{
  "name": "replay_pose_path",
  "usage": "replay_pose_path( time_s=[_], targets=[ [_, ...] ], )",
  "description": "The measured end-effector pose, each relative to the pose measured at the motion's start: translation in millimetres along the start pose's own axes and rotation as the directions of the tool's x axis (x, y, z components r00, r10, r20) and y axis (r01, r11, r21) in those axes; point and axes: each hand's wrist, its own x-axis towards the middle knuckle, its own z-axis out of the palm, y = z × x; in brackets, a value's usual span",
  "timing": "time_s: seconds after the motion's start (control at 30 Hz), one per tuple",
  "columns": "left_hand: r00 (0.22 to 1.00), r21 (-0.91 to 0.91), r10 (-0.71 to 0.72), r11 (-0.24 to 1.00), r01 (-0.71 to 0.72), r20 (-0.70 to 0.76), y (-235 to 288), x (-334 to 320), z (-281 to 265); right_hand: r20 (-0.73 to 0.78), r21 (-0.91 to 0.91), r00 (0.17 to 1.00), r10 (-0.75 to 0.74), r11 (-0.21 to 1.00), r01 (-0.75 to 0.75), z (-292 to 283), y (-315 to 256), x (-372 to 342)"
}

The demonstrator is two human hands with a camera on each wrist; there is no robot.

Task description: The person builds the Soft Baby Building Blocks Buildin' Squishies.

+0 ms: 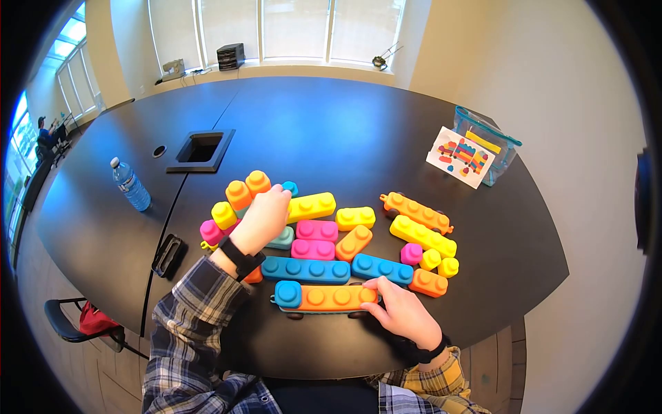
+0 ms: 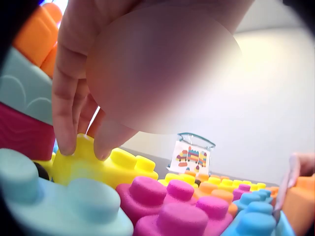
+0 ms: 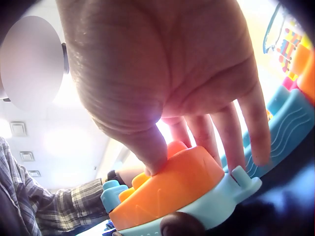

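Observation:
My left hand (image 1: 265, 212) reaches over the loose blocks, thumb and fingertips pinching an end stud of a long yellow block (image 2: 110, 169). Beside that block are a pale teal block (image 2: 64, 206) and pink blocks (image 1: 315, 239). With thumb and fingers, my right hand (image 1: 403, 312) holds the right end of a long orange block (image 1: 329, 297). The orange block sits on a light blue wheeled base (image 3: 216, 206), and a blue block (image 1: 287, 294) is at its left end. Two long blue blocks (image 1: 307, 270) lie just behind this car.
On the right are an orange wheeled car (image 1: 417, 212), yellow blocks (image 1: 423, 236) and a small pink block (image 1: 412, 254). A picture card (image 1: 460, 157) leans on a clear bag (image 1: 507, 162). Left are a water bottle (image 1: 131, 185), a black case (image 1: 169, 256) and a table opening (image 1: 201, 150).

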Motion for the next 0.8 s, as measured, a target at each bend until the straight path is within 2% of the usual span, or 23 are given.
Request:
replay_pose_path(
  time_s=[0.07, 0.13, 0.17, 0.2, 0.27, 0.3, 0.33, 0.43, 0.47, 0.53, 0.57, 0.63, 0.73, 0.8],
  targets=[
    [0.999, -0.01, 0.02, 1.0, -0.02, -0.044, 2.9, -6.0, -12.4, -0.078, 0.002, 0.994, -0.08, 0.997, 0.08, 3.6, 3.5, -0.5],
    [0.986, -0.028, 0.006, 1.0, -0.011, -0.167, 9.1, -13.0, -26.0, -0.05, -0.015, 0.996, -0.079, 0.997, 0.079, 0.2, 3.8, 0.0],
    [0.974, -0.038, 0.07, 0.996, -0.08, -0.213, 10.7, -16.9, -32.4, -0.02, -0.034, 0.997, -0.078, 0.996, 0.077, -2.1, 2.7, 1.1],
    [0.974, -0.038, 0.071, 0.996, -0.081, -0.213, 15.7, -23.4, -39.6, -0.02, -0.034, 0.997, -0.078, 0.996, 0.077, -5.2, -1.3, 2.3],
    [0.971, -0.188, 0.167, 0.962, -0.199, -0.174, 37.9, -40.8, -61.6, -0.182, -0.036, 0.963, -0.197, 0.98, 0.194, -13.9, -11.0, 4.9],
    [0.954, -0.22, 0.232, 0.937, -0.272, -0.19, 45.0, -49.3, -65.1, -0.205, -0.03, 0.954, -0.217, 0.976, 0.215, -17.5, -11.1, 5.8],
    [0.956, -0.251, 0.246, 0.927, -0.28, -0.16, 56.1, -59.2, -71.1, -0.202, -0.03, 0.955, -0.216, 0.976, 0.215, -20.6, -14.2, 8.0],
    [0.939, -0.283, 0.324, 0.896, -0.343, -0.115, 78.5, -81.5, -78.0, -0.361, -0.174, 0.859, -0.362, 0.932, 0.319, -26.7, -22.7, 15.2],
    [0.931, -0.303, 0.343, 0.88, -0.365, -0.126, 83.7, -88.4, -77.0, -0.36, -0.175, 0.86, -0.362, 0.932, 0.319, -27.3, -21.4, 15.9],
    [0.943, -0.36, 0.324, 0.874, -0.327, -0.07, 93.9, -99.9, -81.1, -0.257, -0.074, 0.895, -0.365, 0.931, 0.358, -27.6, -17.6, 16.9],
    [0.953, -0.346, 0.303, 0.891, -0.293, -0.027, 96.9, -105.1, -81.6, -0.225, -0.022, 0.931, -0.286, 0.957, 0.288, -29.8, -25.1, 13.1],
    [0.963, -0.359, 0.269, 0.902, -0.239, 0.036, 96.1, -115.6, -75.1, -0.199, 0.0, 0.937, -0.287, 0.956, 0.293, -26.9, -23.4, 9.2],
    [0.954, -0.337, 0.297, 0.895, -0.293, -0.04, 90.2, -125.1, -62.6, -0.164, 0.058, 0.955, -0.249, 0.963, 0.261, -22.6, -21.8, 4.8],
    [0.952, -0.325, 0.306, 0.897, -0.298, -0.028, 88.5, -127.2, -59.0, -0.109, 0.067, 0.967, -0.229, 0.969, 0.237, -17.1, -15.6, 4.0]
  ],
)
